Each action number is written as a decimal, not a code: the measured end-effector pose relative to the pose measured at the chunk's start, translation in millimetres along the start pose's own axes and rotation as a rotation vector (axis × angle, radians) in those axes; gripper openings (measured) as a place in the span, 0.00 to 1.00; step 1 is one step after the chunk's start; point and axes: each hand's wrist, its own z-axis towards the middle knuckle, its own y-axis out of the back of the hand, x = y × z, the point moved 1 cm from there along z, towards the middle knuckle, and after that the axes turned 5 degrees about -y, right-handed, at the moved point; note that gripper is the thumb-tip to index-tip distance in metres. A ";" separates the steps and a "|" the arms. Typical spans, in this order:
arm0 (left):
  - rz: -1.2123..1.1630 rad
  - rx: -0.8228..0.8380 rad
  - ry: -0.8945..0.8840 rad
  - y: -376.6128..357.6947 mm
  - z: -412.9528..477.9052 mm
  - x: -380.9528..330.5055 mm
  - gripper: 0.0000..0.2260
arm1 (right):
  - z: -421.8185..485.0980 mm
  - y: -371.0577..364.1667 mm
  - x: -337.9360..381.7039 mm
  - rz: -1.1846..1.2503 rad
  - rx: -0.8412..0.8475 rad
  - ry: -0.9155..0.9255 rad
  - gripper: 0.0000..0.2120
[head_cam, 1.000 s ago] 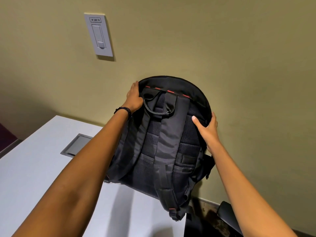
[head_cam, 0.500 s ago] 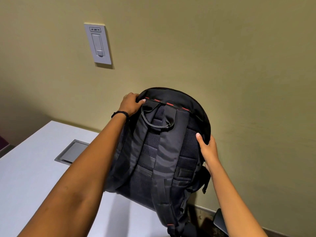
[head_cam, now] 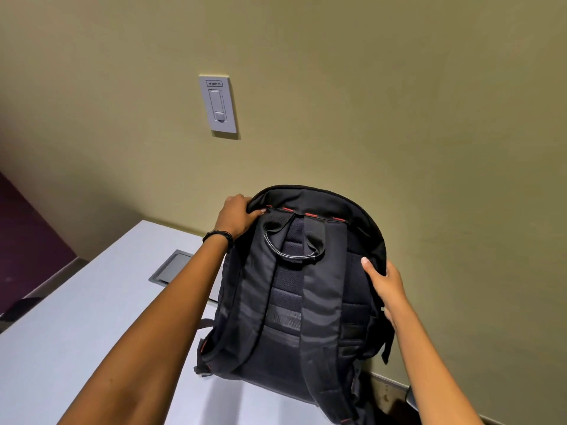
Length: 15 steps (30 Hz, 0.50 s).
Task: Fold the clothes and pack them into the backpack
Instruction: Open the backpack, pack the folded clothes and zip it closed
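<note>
A black backpack (head_cam: 306,302) with red stitching at its top stands upright on the white table (head_cam: 76,332), its padded back and shoulder straps facing me. My left hand (head_cam: 236,214) grips its top left edge, fingers curled over the rim. My right hand (head_cam: 385,282) holds its upper right side, thumb on the back panel and fingers wrapped behind. A carry handle loops below the red stitching. No clothes are in view.
A grey cable hatch (head_cam: 173,268) is set into the table left of the bag. An olive wall with a white light switch (head_cam: 218,104) rises right behind. The table's right end lies under the bag, with a dark floor gap (head_cam: 395,403) beyond.
The backpack has sunk lower in view and sits more upright. My left hand has closed over the top left rim; my right hand has slid a little down the right side.
</note>
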 end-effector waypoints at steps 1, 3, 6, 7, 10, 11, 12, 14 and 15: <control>0.009 -0.035 0.014 2.1 -7.6 -0.3 0.15 | -2.9 0.3 -2.6 -0.021 -0.023 0.015 0.15; -0.032 -0.076 0.041 6.0 -22.7 -0.4 0.14 | -9.5 -0.6 -5.2 -0.034 -0.016 0.032 0.16; -0.146 -0.079 0.032 16.2 -42.9 0.0 0.12 | -29.5 -2.9 6.0 -0.021 0.042 0.009 0.19; -0.154 -0.070 0.034 20.6 -48.0 0.2 0.13 | -32.2 -2.6 7.1 -0.047 0.061 0.006 0.20; -0.112 -0.031 0.052 38.2 -64.1 0.4 0.13 | -46.6 -3.0 11.5 -0.104 0.111 0.010 0.23; -0.107 -0.023 0.056 42.5 -69.9 1.1 0.13 | -50.2 -3.2 10.6 -0.094 0.110 0.003 0.23; -0.104 -0.016 0.060 45.7 -76.3 1.0 0.13 | -54.1 -3.9 9.6 -0.070 0.099 -0.006 0.24; -0.111 -0.013 0.071 50.8 -90.8 1.4 0.12 | -63.1 -5.3 7.4 -0.026 0.075 -0.021 0.23; -0.120 -0.016 0.081 53.9 -99.8 1.6 0.11 | -69.1 -6.0 6.5 -0.015 0.077 -0.017 0.22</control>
